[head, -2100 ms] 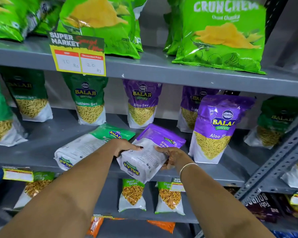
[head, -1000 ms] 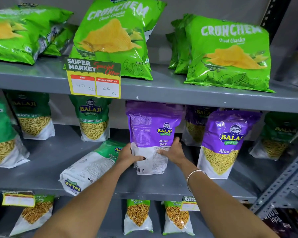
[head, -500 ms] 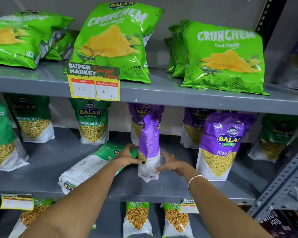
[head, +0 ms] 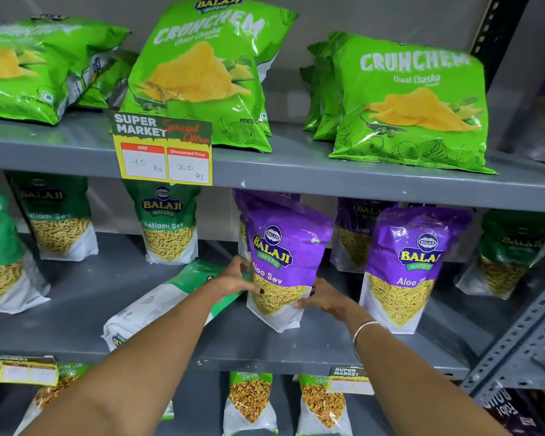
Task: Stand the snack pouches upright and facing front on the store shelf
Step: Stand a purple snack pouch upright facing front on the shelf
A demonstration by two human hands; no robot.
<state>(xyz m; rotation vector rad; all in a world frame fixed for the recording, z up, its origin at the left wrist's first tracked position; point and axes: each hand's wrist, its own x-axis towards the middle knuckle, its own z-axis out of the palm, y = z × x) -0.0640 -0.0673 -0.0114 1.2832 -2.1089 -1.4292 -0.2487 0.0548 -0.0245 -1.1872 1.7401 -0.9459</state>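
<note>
A purple Aloo Sev pouch (head: 282, 253) stands upright on the grey middle shelf (head: 265, 350), its front label toward me. My left hand (head: 235, 276) grips its lower left side, thumb on the front. My right hand (head: 323, 298) holds its lower right corner. Beside it on the left, a green Ratlami Sev pouch (head: 158, 305) lies flat on its face, white back up, partly hidden by my left arm. Another purple Aloo Sev pouch (head: 409, 265) stands to the right, facing front.
Green Ratlami Sev pouches (head: 169, 225) stand at the back left, purple ones (head: 357, 234) behind. Crunchem chip bags (head: 202, 73) fill the top shelf above a price tag (head: 162, 149). A slotted upright post (head: 523, 335) rises on the right. Chana pouches (head: 249, 401) sit below.
The purple pouch was lifted from lying flat, stood up back-side out, then turned through edge-on so its front now faces me. Both hands stayed on its lower sides.
</note>
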